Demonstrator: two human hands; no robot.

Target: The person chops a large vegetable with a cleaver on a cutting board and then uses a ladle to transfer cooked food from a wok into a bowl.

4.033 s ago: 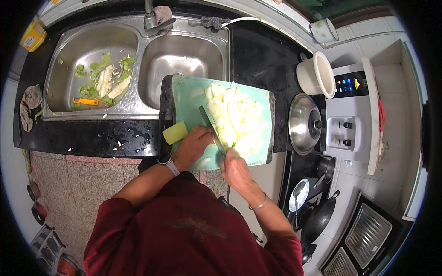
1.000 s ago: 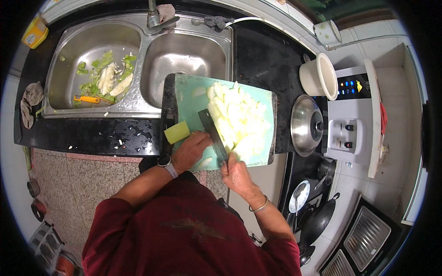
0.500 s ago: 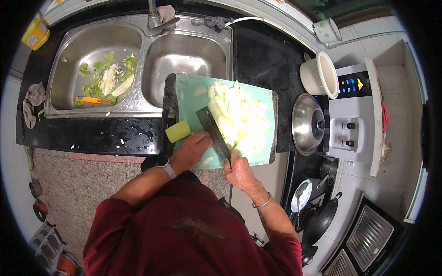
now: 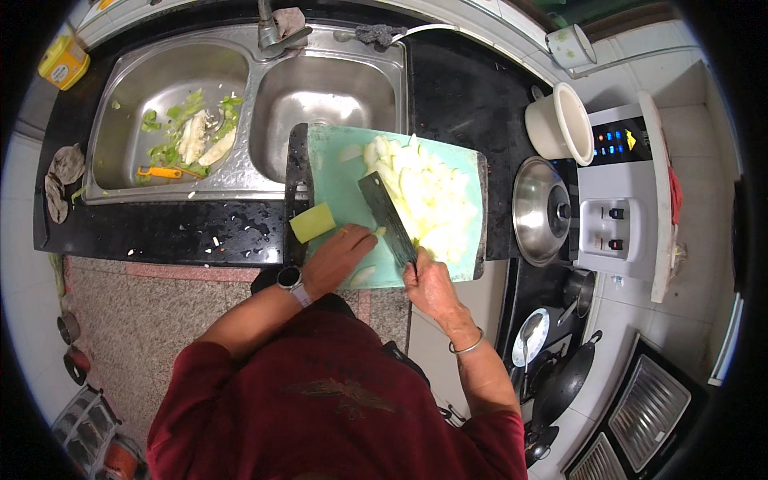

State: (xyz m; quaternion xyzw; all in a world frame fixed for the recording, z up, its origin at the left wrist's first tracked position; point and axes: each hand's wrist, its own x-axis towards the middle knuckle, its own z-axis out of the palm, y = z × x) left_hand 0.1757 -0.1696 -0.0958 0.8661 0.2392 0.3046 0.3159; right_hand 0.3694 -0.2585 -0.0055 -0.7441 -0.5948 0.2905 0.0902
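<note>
My right hand point(image 4: 434, 286) grips the handle of a dark-bladed cleaver point(image 4: 386, 214). The blade stands on a mint-green cutting board point(image 4: 332, 180), along the left edge of a heap of pale green vegetable slices point(image 4: 428, 192). Just left of the blade, my left hand point(image 4: 340, 258) has its fingers bent together at a small pale green vegetable piece point(image 4: 379, 231). A thick light-green vegetable chunk point(image 4: 313, 223) lies by the board's left edge, above my left wrist. A few loose slices point(image 4: 362, 276) rest near the board's front edge.
Behind the board is a double steel sink point(image 4: 268, 160); its left basin holds leaves, pale scraps and an orange-handled peeler point(image 4: 159, 172). To the right stand a steel lid point(image 4: 541, 211), a cream pot point(image 4: 559, 126) and a white water dispenser point(image 4: 614, 192). A black wok point(image 4: 566, 380) sits nearer.
The cleaver has shifted away from my left hand toward the slices, leaving a gap. A small vegetable piece now shows at my left fingertips. The whole view has shifted slightly.
</note>
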